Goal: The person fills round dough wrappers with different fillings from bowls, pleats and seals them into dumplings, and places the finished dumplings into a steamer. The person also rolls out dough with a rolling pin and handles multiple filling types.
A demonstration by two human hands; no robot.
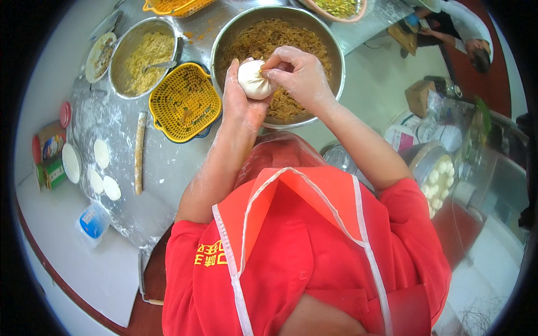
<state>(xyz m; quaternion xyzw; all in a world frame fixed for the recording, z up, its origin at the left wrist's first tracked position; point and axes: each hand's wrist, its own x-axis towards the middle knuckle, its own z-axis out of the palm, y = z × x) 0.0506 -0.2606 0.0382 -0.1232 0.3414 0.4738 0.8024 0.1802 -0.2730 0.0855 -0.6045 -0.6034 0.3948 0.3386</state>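
Observation:
A white dough bun (254, 80) with gathered pleats rests in my left hand (243, 105), which cups it from below and the side. With thumb and forefinger, my right hand (300, 75) pinches the bun's pleated top, where a speck of yellowish filling shows. Both hands are floury and hover over the near part of a large metal bowl (339, 80). Brown shredded filling (273, 38) covers the bowl's inside. Left of my hands lies a wooden rolling pin (140, 153), and several flat dough rounds (101, 153) are on the floured metal table (164, 185).
A yellow perforated basket (185, 103) stands beside the large bowl. Behind it is a metal bowl of yellow filling (145, 63) with a spoon. A pink-rimmed container (336, 10) holds green filling. White buns fill a round steamer (420, 159) at right. Another person (466, 29) sits far right.

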